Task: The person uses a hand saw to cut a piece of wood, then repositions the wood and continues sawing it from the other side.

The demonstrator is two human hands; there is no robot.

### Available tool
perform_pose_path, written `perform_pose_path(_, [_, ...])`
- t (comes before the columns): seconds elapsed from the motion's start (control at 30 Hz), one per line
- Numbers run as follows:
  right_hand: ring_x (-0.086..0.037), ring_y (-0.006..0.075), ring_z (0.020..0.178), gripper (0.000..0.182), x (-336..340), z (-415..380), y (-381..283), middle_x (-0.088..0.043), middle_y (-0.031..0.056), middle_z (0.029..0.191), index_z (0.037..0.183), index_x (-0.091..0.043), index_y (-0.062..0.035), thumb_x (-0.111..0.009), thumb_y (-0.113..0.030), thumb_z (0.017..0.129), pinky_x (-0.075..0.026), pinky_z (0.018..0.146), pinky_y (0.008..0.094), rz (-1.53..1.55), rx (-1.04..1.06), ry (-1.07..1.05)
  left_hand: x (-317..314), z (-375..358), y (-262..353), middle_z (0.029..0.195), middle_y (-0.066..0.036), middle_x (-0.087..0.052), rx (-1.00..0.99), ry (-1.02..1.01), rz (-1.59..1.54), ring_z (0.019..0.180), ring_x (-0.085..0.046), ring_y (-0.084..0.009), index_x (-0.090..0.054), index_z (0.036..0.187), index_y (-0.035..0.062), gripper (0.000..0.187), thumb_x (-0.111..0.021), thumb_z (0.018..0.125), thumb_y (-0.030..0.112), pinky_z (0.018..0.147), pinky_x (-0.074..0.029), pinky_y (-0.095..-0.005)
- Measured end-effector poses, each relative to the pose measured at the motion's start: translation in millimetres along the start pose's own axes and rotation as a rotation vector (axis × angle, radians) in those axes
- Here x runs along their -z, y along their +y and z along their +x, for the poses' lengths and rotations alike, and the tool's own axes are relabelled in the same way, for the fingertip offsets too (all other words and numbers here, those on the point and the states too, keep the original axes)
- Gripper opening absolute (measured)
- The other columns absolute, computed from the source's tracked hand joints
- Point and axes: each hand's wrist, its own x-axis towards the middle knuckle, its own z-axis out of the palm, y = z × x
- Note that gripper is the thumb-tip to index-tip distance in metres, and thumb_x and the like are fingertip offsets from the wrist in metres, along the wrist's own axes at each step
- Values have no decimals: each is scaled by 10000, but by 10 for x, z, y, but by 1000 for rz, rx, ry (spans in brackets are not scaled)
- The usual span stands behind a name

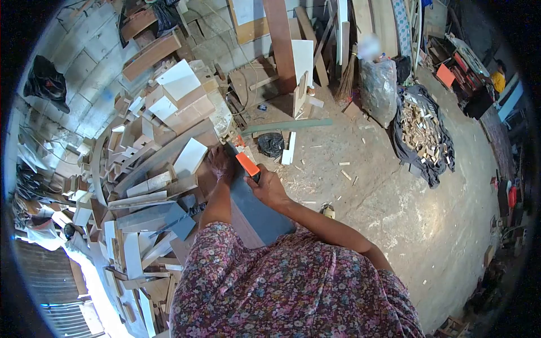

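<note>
The right hand (269, 190) grips the orange saw (247, 164) near the bench's (258, 211) far end; the left hand's (220, 163) hold, beside it, is indiscernible. Sawing appears underway; the next stroke calls for steady bracing.

The right hand (270, 190) gripped an orange-and-black tool (247, 163), its far end near the left hand (220, 164); wood offcuts (137, 133) lay heaped at left; a broom (346, 83) stood beside a stuffed plastic sack (378, 93).

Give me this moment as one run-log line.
right hand: gripping orange-handled tool | left hand: beside tool's dark end, hold unclear | between forearms: dark board | nearby: black plastic
</note>
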Motion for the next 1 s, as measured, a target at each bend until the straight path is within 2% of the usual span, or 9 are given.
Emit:
perform_pose_path(0.03, [-578,404,672,348,-23,-9,-1,-554,246,658,962,-473,10,-601,-259,784,-445,526,421,38,22,9,-90,0,-71,1086,-109,-475,-94,30,59,1095,-399,-302,-510,1068,120,295,-423,801,210,918,-303,-446])
perform_pose_path(0.17, [-575,404,645,330,-28,-133,-179,-550,232,630,960,-476,9,-605,-238,783,-439,521,428,23,-8,-73,-181,28,-96,1092,-93,-474,-75,89,211,1109,-393,-288,-519,1063,124,298,-430,795,219,926,-305,-425])
perform_pose_path(0.27, [-571,406,627,293,69,-262,-214,-548,222,611,926,-487,7,-605,-220,783,-436,515,427,0,-15,-55,38,-16,68,1098,-88,-472,99,-38,-46,1115,-388,-271,-533,1048,127,291,-436,787,212,933,-302,-401])
perform_pose_path(0.33, [-570,405,625,279,113,-252,-214,-549,223,612,904,-489,6,-606,-214,780,-436,514,427,9,-1,-56,43,-25,80,1083,-98,-477,-18,120,111,1108,-390,-260,-548,1027,109,291,-449,765,188,933,-305,-380])
perform_pose_path(0.43, [-571,402,623,259,71,-282,-227,-551,225,616,876,-495,8,-608,-202,773,-437,514,427,14,-8,-53,106,11,64,1063,-102,-485,-84,-19,115,1087,-399,-262,-546,1019,85,306,-459,738,169,929,-304,-379])
perform_pose_path(0.67, [-574,405,655,292,-86,105,-118,-564,237,643,911,-505,18,-612,-197,745,-459,552,438,-100,20,55,106,14,85,1053,-107,-489,-163,16,125,1073,-405,-280,-532,999,75,291,-457,727,144,916,-308,-396])
perform_pose_path(0.73, [-573,407,660,299,-180,227,0,-563,242,647,908,-501,19,-613,-201,740,-462,560,442,-49,44,68,330,1,297,1062,-122,-485,41,-45,74,1080,-406,-298,-529,994,78,274,-450,739,138,918,-312,-408])
perform_pose_path(0.83, [-575,408,668,307,-214,183,36,-564,248,654,911,-492,19,-608,-211,745,-465,570,443,-19,38,49,82,-42,96,1071,-131,-482,-89,104,106,1082,-410,-310,-524,1004,79,269,-437,757,145,920,-316,-418])
perform_pose_path(1.0, [-580,400,675,298,265,-219,-348,-566,245,660,921,-483,14,-599,-214,767,-462,567,431,-28,-22,-120,19,-18,16,1069,-123,-484,-2,63,101,1074,-420,-303,-527,1008,82,271,-431,763,146,912,-329,-415])
